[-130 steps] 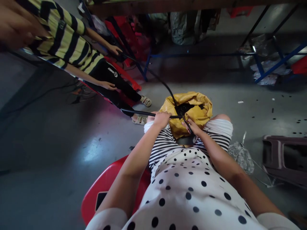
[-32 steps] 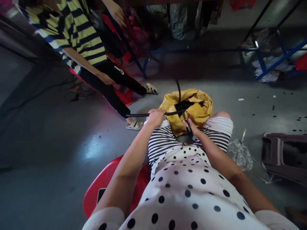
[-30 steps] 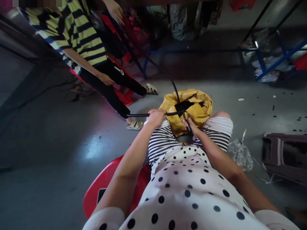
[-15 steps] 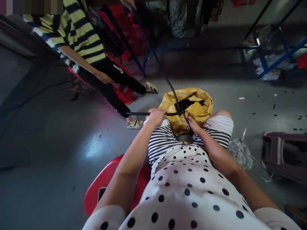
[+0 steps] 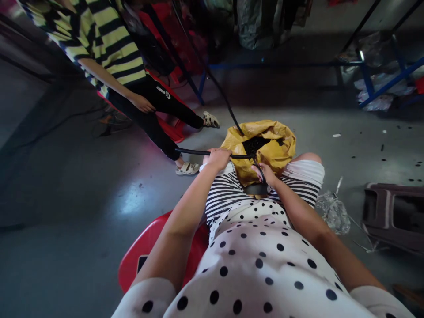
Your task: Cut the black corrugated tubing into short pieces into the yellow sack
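A smooth grey floor [image 5: 82,221] spreads through a dim room, marked at left by a pale patch of reflected light [image 5: 130,199]. A blue frame [image 5: 391,85] runs across the back, deep shadow behind it. A red chair [image 5: 141,247] stands in the foreground, another red seat [image 5: 174,132], partly hidden, farther back, and a dark stool [image 5: 382,193] at right.

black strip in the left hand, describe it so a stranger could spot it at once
Find the open yellow sack near the middle. Left of its opening, the left hand grips the black strip. It runs nearly level, unlike the black length slanting down to the sack's far rim.
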A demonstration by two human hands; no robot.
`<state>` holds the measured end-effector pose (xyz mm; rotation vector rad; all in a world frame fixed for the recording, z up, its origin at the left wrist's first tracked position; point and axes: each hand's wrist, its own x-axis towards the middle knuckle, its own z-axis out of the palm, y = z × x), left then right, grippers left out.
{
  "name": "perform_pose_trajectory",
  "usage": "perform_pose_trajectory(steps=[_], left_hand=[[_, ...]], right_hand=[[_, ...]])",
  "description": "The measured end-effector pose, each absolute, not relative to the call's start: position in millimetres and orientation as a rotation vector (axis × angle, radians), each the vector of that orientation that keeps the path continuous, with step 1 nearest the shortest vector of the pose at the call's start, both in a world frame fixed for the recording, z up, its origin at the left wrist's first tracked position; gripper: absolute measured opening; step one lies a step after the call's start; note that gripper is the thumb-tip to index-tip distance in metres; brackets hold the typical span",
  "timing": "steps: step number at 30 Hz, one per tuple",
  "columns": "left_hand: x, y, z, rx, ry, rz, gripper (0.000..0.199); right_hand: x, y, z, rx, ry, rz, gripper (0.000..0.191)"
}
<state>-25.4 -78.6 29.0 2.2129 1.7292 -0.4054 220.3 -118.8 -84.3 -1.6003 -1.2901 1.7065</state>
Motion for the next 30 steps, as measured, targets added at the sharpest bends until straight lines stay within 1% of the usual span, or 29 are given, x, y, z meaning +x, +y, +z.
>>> perform_pose_trajectory(steps=[7,13,18,22,27,28,30], left_hand=[[-27,-78,26,2.205,1.757,-0.406,0.026],[-36,-79,26,2.247,1.723,-0.408,0.026],[-34,-82,32,2.293,1.675,-0.333,0.022],[-26,-81,37,2.343,1.633,-0.343,0.024],[-28,-78,33,2.301,1.700,-0.279,0.026],[-30,-78,31,2.296,1.716,-0.275,0.026],[-34,-79,28,2.282,1.742,-0.276,0.026]], right_hand=[[220,-121,-84,-1.627,-1.331,1.690,0.051],[231,-117,-95,-1.589,-1.366,1.672,0.057],[235,-110,-86,-1.566,-1.343,1.785,0.057],[230,-107,-81,-1.591,-1.390,1.717,0.054],[227,-107,-77,-1.618,-1.226,1.684,0.051],[228,-108,-75,-1.604,-1.183,1.704,0.052],[229,-114,-71,-1.571,-1.088,1.750,0.060]])
